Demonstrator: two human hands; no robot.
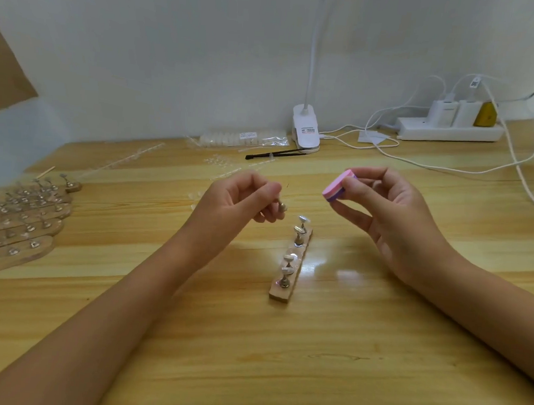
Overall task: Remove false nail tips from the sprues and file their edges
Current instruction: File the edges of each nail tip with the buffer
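Wooden table (344, 350), both hands raised over a peg strip.

We record the left hand (243, 200) curled, pinching what appears to be a nail tip (281, 207) on a small peg. The right hand (394, 217) grips a pink-and-purple buffer block (339, 187) between thumb and fingers. Tip and block are apart, facing each other, above the far end of the wooden strip (292, 267), whose pegs carry further tips. Clear sprues (224, 164) lie beyond the hands, and spare strips (21, 220) are stacked at far left.

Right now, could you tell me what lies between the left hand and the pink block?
Head view: only bare table shows between left hand and pink block; the peg stand sits nearer.
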